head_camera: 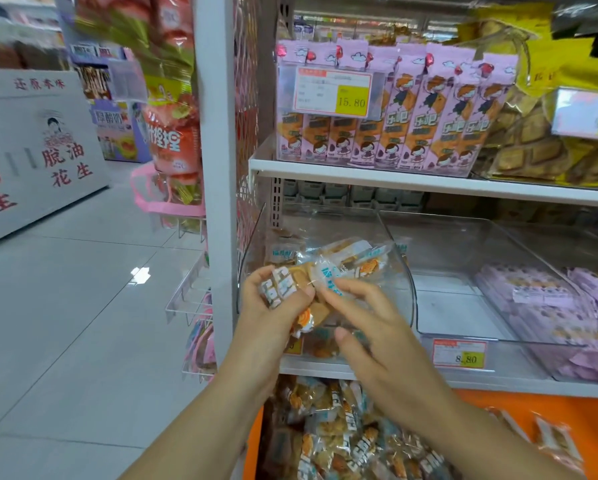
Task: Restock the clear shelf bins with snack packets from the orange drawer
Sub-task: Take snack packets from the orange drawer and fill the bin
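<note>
Left hand: fingers curled round a small bunch of snack packets, held at the front lip of the left clear bin.
Right hand: just beside the left, fingers nearly straight, tips touching a clear blue-lettered packet in the same bunch; thumb held apart below.
Left clear bin, contents: a few loose packets of the same kind, lying at the bottom.
Orange drawer: directly beneath the shelf, open, heaped with matching packets.
Neighbouring clear bin: to the right, pink packets piled at its far side; price tag reading 8.80 on its front.
Upper shelf: tall pink packets standing upright in a row, tag reading 15.80.
Far left: white chest with red lettering on a tiled floor.
</note>
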